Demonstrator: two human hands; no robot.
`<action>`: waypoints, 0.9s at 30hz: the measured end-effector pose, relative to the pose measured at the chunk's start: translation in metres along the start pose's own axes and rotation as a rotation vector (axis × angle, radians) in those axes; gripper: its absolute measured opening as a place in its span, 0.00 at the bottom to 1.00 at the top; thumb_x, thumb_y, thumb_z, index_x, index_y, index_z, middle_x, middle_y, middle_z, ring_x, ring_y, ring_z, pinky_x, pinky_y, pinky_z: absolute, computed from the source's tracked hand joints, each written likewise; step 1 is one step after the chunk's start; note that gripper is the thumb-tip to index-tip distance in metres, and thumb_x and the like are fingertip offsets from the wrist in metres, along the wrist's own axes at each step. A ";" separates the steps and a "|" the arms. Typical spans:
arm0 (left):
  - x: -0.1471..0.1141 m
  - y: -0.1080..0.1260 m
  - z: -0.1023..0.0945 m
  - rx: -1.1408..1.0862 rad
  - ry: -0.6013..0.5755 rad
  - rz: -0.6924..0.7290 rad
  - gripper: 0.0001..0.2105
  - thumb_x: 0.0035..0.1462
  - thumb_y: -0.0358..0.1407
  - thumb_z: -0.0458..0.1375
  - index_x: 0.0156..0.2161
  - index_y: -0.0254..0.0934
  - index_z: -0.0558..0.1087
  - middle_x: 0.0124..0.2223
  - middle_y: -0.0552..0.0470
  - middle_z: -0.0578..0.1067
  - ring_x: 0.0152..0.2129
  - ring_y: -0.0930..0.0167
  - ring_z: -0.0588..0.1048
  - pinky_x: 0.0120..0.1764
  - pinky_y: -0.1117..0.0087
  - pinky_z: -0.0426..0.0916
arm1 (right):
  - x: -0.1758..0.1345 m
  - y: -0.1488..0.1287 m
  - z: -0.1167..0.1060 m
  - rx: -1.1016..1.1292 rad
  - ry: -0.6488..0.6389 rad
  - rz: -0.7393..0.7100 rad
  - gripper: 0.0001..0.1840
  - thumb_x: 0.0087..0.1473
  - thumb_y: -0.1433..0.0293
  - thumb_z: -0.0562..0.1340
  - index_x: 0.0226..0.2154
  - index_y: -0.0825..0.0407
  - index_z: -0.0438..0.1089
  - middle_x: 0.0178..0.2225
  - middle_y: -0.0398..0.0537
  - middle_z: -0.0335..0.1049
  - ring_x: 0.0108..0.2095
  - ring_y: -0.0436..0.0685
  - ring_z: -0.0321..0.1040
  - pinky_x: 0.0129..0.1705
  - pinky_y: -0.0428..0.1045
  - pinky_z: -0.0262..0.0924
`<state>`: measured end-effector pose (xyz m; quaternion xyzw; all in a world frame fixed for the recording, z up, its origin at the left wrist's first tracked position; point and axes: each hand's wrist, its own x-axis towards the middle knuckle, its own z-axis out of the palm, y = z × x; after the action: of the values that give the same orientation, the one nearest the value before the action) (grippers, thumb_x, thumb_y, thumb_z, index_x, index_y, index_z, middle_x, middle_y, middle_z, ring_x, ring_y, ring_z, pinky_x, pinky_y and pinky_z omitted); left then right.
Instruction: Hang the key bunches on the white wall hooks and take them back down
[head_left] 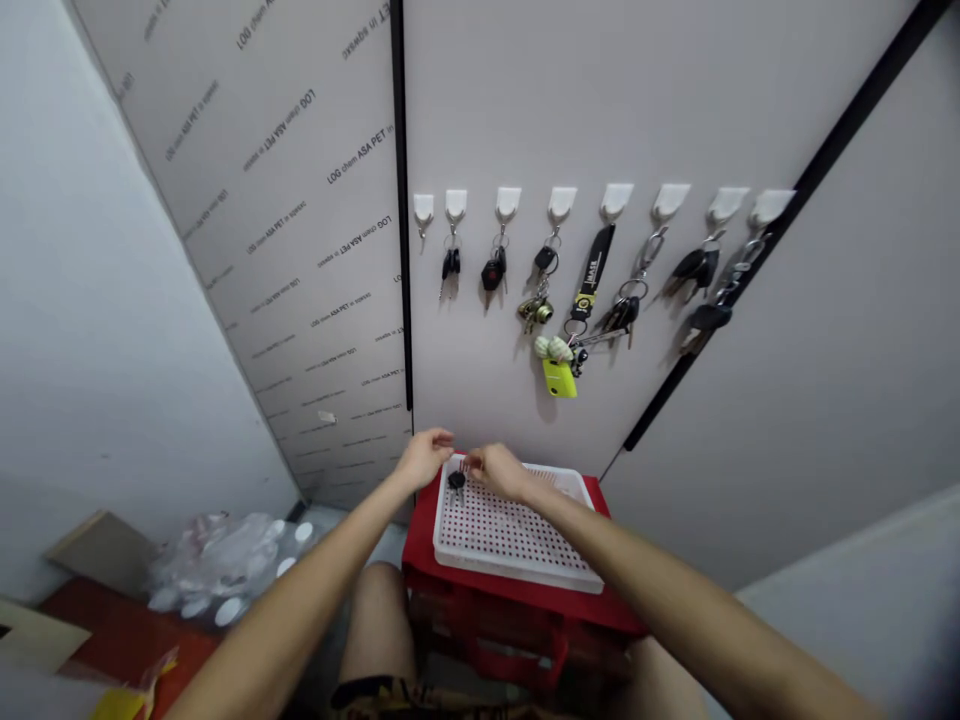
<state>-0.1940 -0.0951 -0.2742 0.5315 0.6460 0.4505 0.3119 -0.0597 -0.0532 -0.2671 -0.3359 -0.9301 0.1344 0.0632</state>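
My left hand (426, 458) is raised at the far left corner of a white perforated basket (517, 570), its fingers stretched toward the right with nothing seen in them. Just across from it, my right hand (496, 470) is closed in a pinch over the basket's left part. A small bunch of keys (457, 484) with a black head shows right beside the right fingertips, seemingly hanging from them by its ring. The ring itself is too small to make out clearly.
On the pale cabinet panel (480, 390) is a row of white hooks (561, 204), most bearing keys, one with a black lanyard (594, 270) and a yellow-green tag (559, 379). Under the basket stands a red-covered stool (420, 545). Wrapped bottles (225, 560) lie at lower left.
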 end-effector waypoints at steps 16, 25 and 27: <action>-0.016 -0.016 0.015 0.115 -0.004 0.041 0.12 0.38 0.22 0.48 0.32 0.30 0.67 0.32 0.48 0.70 0.29 0.75 0.67 0.35 0.74 0.61 | -0.003 -0.006 0.037 -0.097 0.042 0.166 0.15 0.41 0.76 0.47 0.31 0.56 0.64 0.31 0.53 0.67 0.33 0.55 0.62 0.32 0.45 0.51; -0.016 -0.016 0.015 -0.020 -0.047 0.065 0.13 0.37 0.24 0.48 0.33 0.30 0.66 0.35 0.46 0.70 0.32 0.72 0.67 0.39 0.72 0.60 | -0.003 -0.007 0.026 -0.004 0.174 0.191 0.14 0.38 0.76 0.47 0.24 0.57 0.67 0.27 0.53 0.68 0.28 0.53 0.63 0.29 0.44 0.52; -0.015 -0.014 0.015 -0.098 -0.067 0.108 0.15 0.37 0.27 0.51 0.36 0.31 0.65 0.39 0.45 0.69 0.36 0.71 0.66 0.41 0.71 0.58 | -0.001 -0.009 0.007 0.093 0.210 0.169 0.14 0.38 0.76 0.48 0.23 0.57 0.67 0.25 0.50 0.68 0.25 0.50 0.63 0.27 0.43 0.52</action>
<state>-0.1832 -0.1065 -0.2941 0.5644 0.5829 0.4795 0.3342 -0.0661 -0.0620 -0.2708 -0.4220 -0.8795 0.1465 0.1640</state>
